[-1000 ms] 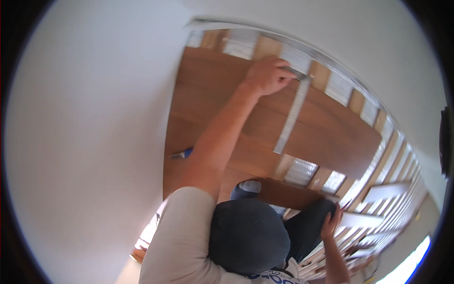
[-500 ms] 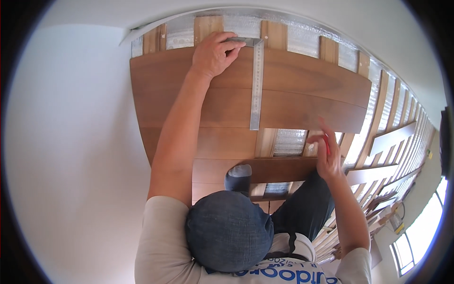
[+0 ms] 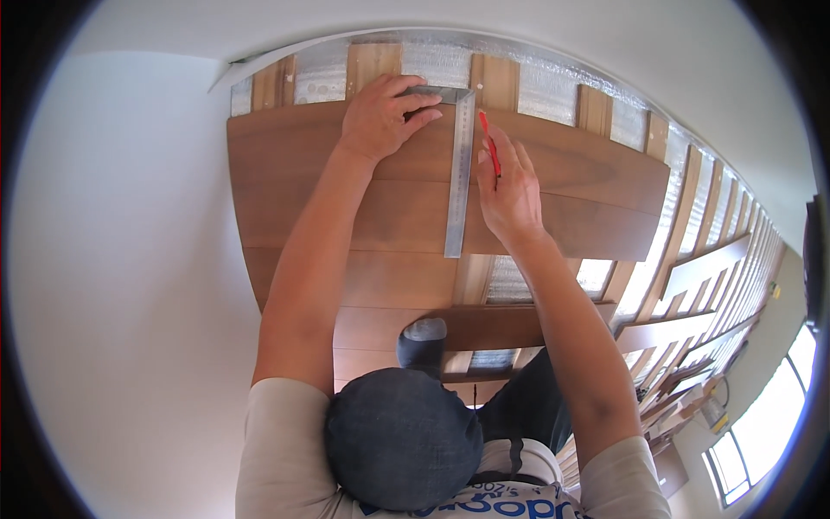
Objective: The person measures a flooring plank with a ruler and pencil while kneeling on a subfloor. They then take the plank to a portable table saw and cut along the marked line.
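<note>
a person in a dark cap and a pale shirt, seen from above, leans over a partly covered floor in a bright room. the left hand grips the short arm of a metal square between thumb and fingers. that short arm lies along the far edge of the brown floorboards, and the long arm runs back across them toward the person. the right hand is closed around a slim red pencil, its tip pointing away from the person, just to the right of the square's corner.

the brown boards are smooth, with soft darker grain, and lie side by side, filling the left part of the floor and ending unevenly on the right. beyond their far edge, light wooden strips alternate with shiny, crinkled silver sheeting. one foot in a two-tone grey sock rests on the boards, beside a separate brown plank that lies across the strips.

on the right, bare strips stretch away into the room, with loose pale boards lying across them. a plain white wall fills the left side, and more pale wall curves around the far side. at the lower right, a window glows with daylight.
</note>
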The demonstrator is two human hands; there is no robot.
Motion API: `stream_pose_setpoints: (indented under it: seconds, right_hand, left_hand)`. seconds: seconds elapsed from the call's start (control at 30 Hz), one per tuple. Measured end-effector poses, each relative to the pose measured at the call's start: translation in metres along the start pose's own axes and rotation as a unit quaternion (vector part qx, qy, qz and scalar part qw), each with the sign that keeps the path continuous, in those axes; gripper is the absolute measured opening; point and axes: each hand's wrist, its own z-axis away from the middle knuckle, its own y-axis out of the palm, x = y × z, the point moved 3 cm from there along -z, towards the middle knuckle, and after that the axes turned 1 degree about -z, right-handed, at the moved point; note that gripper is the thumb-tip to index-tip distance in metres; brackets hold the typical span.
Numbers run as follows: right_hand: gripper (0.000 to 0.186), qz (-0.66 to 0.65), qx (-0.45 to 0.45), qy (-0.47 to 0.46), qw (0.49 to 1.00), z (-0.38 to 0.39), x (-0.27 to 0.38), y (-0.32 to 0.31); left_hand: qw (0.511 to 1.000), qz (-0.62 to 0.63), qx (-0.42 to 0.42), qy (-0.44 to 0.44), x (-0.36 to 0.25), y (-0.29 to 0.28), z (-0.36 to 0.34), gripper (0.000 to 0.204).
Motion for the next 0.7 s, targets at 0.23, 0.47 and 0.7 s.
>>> stream_pose_setpoints:
  seconds: [0.23, 0.47, 0.7]
  right_hand:
    - [0.037, 0.002, 0.025, 0.028, 0.999, -0.005, 0.0, 0.004]
    - [0.034, 0.033, 0.031, 0.005, 0.999, 0.003, -0.005, 0.011]
    - [0.032, 0.055, 0.036, -0.004, 0.998, 0.001, -0.002, 0.009]
  left_hand:
    - [1.0, 0.002, -0.005, 0.011, 0.0, 0.002, 0.0, 0.022]
    - [1.0, 0.002, -0.001, 0.008, 0.002, 0.004, 0.001, 0.024]
    - [1.0, 0.018, 0.003, -0.002, -0.003, 0.002, -0.001, 0.022]
